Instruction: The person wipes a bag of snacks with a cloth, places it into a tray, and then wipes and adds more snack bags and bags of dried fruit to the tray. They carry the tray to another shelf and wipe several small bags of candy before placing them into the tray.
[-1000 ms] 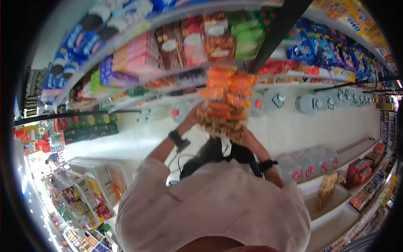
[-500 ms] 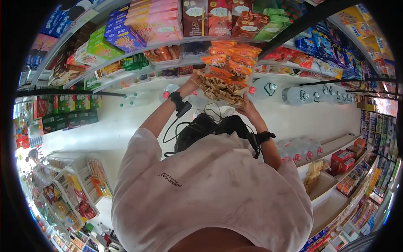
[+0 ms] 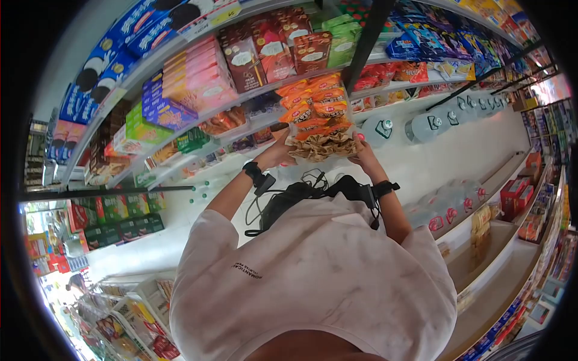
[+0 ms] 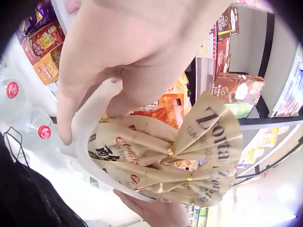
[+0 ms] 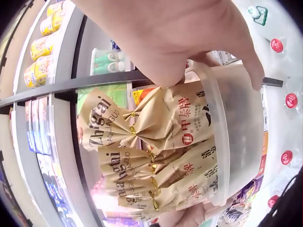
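Both hands carry a translucent plastic bin (image 5: 241, 118) filled with tan paper packets (image 4: 142, 156) tied with gold twists. In the head view the left hand (image 3: 276, 151) grips the bin's left end and the right hand (image 3: 366, 157) its right end. The left wrist view shows the left hand (image 4: 128, 52) with fingers curled over the rim. A thumb and fingers of the right hand (image 5: 189, 42) hold the other rim in the right wrist view. Orange packets (image 3: 319, 105) lie just beyond the tan ones; whether they share the bin I cannot tell.
Shelves of boxed snacks (image 3: 244, 57) rise ahead, split by a black post (image 3: 367, 45). Large water bottles (image 3: 424, 127) stand on the floor beyond and others (image 3: 451, 201) at the right. Shelf trays (image 3: 490, 256) sit at the lower right, wire baskets (image 3: 135, 316) at the lower left.
The view has turned, tilting the shelves. The bin has come closer to the body since half a second ago, still held in both hands, and the tan packets now face up more evenly.
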`<state>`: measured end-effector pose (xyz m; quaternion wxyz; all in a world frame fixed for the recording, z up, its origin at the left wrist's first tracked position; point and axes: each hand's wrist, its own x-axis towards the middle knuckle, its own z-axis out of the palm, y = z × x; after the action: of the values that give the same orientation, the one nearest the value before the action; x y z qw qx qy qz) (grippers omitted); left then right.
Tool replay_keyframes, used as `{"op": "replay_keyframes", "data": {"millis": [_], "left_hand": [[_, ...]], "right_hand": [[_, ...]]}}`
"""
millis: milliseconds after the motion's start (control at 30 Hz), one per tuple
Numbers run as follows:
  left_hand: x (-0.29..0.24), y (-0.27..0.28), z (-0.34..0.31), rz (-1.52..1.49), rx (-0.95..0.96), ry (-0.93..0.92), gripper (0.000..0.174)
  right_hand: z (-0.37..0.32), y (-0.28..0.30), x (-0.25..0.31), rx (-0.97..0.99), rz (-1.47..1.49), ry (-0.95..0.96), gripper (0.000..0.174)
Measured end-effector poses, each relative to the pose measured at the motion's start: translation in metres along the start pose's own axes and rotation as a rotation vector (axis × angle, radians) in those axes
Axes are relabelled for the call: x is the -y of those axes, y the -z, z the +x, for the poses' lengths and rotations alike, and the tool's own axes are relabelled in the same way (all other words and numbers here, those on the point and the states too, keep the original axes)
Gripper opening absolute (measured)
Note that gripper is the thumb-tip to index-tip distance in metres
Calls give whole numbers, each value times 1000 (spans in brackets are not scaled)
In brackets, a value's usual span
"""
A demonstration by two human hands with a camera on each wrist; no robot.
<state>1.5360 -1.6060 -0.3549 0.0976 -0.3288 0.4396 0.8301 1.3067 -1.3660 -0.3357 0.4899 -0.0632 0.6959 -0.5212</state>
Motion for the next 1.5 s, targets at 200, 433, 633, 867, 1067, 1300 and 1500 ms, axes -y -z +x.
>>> {"op": "replay_keyframes", "data": {"millis": [200, 433, 633, 867, 1067, 1300, 1500], "left_hand": [[-22, 4, 38, 100, 35, -120, 83], [-11, 29, 78, -149, -118, -62, 44], [-3, 43, 114, -392, -107, -244, 43], [35, 97, 175, 643, -304, -860, 30], [17, 88, 106, -287, -134, -542, 50], [43, 140, 117, -23, -482, -601, 54], [28, 126, 111, 432, -678, -916, 54]], "right_hand": [[66, 13, -11, 134, 208, 9, 70], [105, -1, -6, 241, 634, 2, 58], [153, -19, -40, 113, 812, 28, 66], [141, -66, -5, 332, 892, -273, 57], [185, -67, -15, 559, 777, -131, 50], [209, -83, 25, 547, 857, -201, 50], [231, -76, 43, 687, 638, -163, 46]]}}
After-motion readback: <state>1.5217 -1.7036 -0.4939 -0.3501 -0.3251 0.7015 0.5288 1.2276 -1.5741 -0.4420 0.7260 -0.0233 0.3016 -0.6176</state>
